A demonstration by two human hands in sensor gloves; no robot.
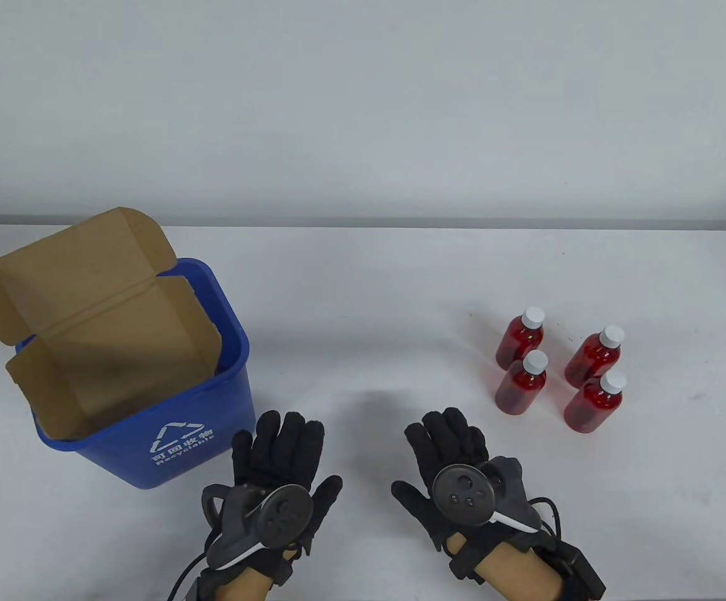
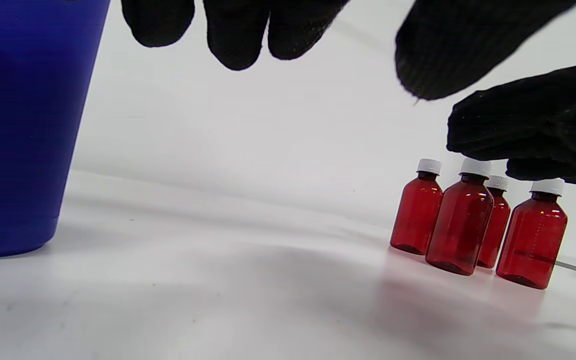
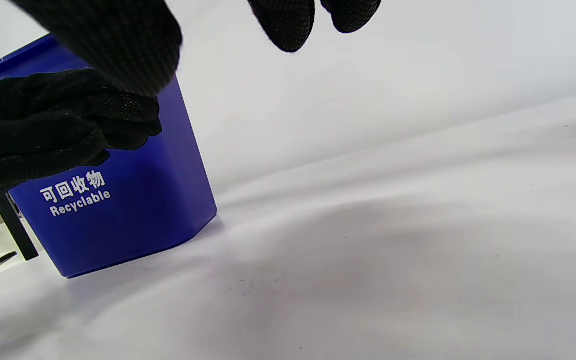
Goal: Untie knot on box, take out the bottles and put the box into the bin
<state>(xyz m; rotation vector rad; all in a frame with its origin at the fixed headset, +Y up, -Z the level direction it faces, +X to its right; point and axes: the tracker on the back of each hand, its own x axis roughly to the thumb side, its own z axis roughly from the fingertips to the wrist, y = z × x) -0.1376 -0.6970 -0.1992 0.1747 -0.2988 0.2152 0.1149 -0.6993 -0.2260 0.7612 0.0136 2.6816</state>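
Observation:
The brown cardboard box stands inside the blue recycling bin at the left, its flaps open and sticking up above the rim. Several red bottles with white caps stand upright in a cluster on the right of the table; the left wrist view shows the same bottles beyond my fingers. My left hand hovers flat near the table's front edge, just right of the bin, fingers straight and holding nothing. My right hand is beside it, also flat and empty, below and left of the bottles. No string or knot is visible.
The white table runs back to a pale wall. The bin shows white "Recyclable" lettering in the right wrist view. A dark stand leg is visible at the far left of that view.

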